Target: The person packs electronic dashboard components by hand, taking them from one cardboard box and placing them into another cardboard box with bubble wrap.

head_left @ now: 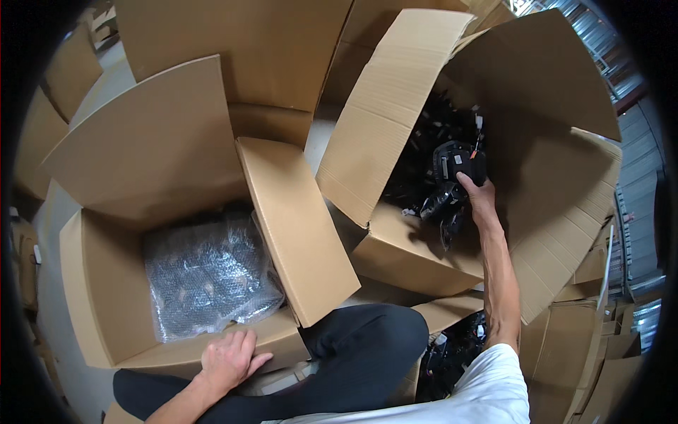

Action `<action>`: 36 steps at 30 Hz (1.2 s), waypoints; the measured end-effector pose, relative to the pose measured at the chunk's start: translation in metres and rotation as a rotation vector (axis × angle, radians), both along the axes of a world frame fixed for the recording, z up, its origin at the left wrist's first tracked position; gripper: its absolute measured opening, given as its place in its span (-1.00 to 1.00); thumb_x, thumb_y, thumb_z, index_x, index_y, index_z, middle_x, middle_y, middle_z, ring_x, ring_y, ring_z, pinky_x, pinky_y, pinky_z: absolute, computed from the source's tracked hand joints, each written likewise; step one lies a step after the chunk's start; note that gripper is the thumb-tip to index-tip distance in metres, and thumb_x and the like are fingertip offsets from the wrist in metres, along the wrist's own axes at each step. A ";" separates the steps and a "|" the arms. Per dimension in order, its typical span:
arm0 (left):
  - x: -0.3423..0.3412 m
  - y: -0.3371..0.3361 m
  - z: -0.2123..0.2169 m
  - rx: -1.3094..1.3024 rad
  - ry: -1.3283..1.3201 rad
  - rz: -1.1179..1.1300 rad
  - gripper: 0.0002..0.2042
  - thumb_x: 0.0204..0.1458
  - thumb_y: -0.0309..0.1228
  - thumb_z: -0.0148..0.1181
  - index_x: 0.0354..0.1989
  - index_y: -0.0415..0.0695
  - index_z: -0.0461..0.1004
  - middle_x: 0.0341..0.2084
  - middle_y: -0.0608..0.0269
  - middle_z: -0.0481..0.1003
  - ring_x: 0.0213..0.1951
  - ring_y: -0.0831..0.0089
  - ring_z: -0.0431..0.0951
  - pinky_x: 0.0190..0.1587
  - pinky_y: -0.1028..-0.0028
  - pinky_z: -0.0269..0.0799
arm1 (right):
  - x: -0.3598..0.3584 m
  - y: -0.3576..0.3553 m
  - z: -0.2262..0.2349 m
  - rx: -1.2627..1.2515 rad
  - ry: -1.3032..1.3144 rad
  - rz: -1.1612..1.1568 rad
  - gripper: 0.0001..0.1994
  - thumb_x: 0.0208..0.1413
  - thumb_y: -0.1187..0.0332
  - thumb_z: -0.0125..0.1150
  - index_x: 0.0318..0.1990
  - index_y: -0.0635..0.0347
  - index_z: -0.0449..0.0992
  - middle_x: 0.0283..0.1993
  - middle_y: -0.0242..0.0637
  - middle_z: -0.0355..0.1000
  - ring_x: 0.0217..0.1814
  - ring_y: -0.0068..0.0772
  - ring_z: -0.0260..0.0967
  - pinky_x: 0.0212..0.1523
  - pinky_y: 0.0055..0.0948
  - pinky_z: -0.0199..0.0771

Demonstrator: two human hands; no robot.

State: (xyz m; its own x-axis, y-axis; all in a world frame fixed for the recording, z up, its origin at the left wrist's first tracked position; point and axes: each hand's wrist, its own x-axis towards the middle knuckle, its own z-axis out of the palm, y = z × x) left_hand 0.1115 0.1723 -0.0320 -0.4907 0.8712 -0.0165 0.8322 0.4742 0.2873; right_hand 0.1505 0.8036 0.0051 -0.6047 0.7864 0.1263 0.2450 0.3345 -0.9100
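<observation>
My right hand [480, 196] is closed on a black plastic part [456, 161] with a ribbed strip, a small pale label and an orange wire ending in a white connector [479, 121]. It is held at the mouth of the right cardboard box [417, 244], above a heap of black parts [441, 127]. Crumpled clear wrap [449, 225] hangs below the part. My left hand [230, 358] lies on the near edge of the left cardboard box [92, 283], thumb apart from the fingers, holding nothing. Inside that box sits a sheet of bubble wrap [212, 279] over dark contents.
Raised flaps [155, 134] surround both boxes, and one folded flap [300, 233] stands between them. A larger carton [233, 49] rises behind. Another box of black parts [448, 353] is beside my bent leg [367, 346]. More cartons [558, 346] stand at right.
</observation>
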 end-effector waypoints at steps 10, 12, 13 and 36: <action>-0.015 0.038 0.012 0.662 -0.500 0.143 -0.35 0.12 -0.20 0.39 0.26 -0.38 0.32 0.22 -0.26 0.38 0.23 -0.14 0.45 0.26 0.16 0.40 | -0.019 -0.219 0.176 -0.253 0.228 0.508 -0.53 0.04 0.27 0.55 0.06 0.25 0.53 -0.09 -0.35 0.57 -0.12 -0.49 0.54 -0.07 -0.38 0.60; -0.030 0.052 0.036 0.877 -0.558 0.220 -0.20 0.09 -0.10 0.41 0.36 -0.38 0.22 0.30 -0.26 0.28 0.33 -0.08 0.34 0.37 0.18 0.26 | -0.033 -0.269 0.184 -0.464 0.301 0.670 -0.54 0.03 0.30 0.55 0.05 0.26 0.55 -0.09 -0.33 0.58 -0.15 -0.45 0.57 -0.10 -0.36 0.66; -0.037 0.051 0.054 0.967 -0.562 0.243 -0.09 0.03 -0.01 0.45 0.40 -0.37 0.16 0.34 -0.25 0.23 0.37 -0.07 0.29 0.41 0.17 0.20 | -0.041 -0.292 0.178 -0.512 0.290 0.705 -0.55 0.01 0.33 0.53 0.05 0.26 0.55 -0.10 -0.34 0.58 -0.14 -0.46 0.56 -0.07 -0.37 0.63; -0.143 -0.163 0.044 0.547 -1.288 0.329 -0.28 -0.04 0.08 0.44 0.18 -0.23 0.53 0.01 0.08 0.60 0.11 0.30 0.49 0.24 0.31 0.33 | -0.164 -0.529 0.043 -0.842 -0.585 1.202 -0.40 0.11 0.08 0.48 0.20 0.24 0.47 0.03 -0.25 0.56 0.00 -0.41 0.53 0.10 -0.35 0.56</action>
State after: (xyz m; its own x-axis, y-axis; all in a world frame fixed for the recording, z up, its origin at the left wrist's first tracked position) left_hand -0.0312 0.0089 0.0119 -0.5685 0.7652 -0.3023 -0.2664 0.1764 0.9476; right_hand -0.0135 0.2747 0.0480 -0.7079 -0.4476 -0.5464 0.5892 0.0526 -0.8063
